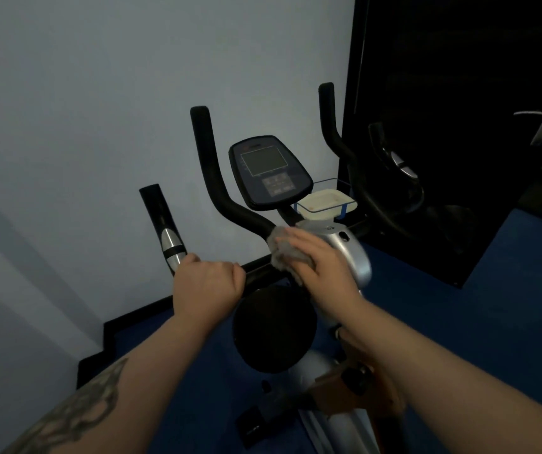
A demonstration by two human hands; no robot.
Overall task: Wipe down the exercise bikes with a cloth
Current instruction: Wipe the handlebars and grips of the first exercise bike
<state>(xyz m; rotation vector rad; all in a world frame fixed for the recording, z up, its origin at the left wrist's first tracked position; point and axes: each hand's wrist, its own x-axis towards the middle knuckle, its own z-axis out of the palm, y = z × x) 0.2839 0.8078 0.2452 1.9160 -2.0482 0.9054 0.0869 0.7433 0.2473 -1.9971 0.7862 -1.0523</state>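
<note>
Most of the cloth point(283, 253) sits hidden under the right hand point(323, 267) — only a grey edge shows. The console point(270, 173) markings are too dim to read. Lower right, the bike frame point(335, 417) blurs out, cut by the bottom edge — and both forearms run off-frame.

Crumpled grey cloth point(284, 252) against black-and-silver exercise bike point(350, 253) handlebar junction, below its console.
</note>
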